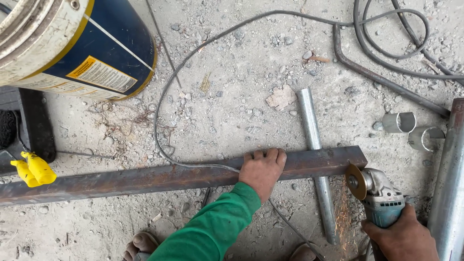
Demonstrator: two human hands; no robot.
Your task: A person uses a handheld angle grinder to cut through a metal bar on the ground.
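The left hand (pixel 262 170) presses flat on the long rusty steel bar (pixel 159 176), which runs left-right; the right hand (pixel 405 238) grips the teal angle grinder (pixel 382 195) at the bar's right end.

— How many bars and pipes lie there?
— One rusty steel bar (pixel 159 178), two long grey pipes (pixel 315 159) (one at the right edge), two short pipe offcuts (pixel 399 122).
— And tools?
— One angle grinder (pixel 379 195), one blue drum (pixel 77 43), one yellow clamp (pixel 33 169). Two hands (pixel 262 169).

A long rusty steel bar (pixel 159 176) lies flat across the gravelly floor; the angle grinder's disc (pixel 356 181) bites its right end, throwing sparks.
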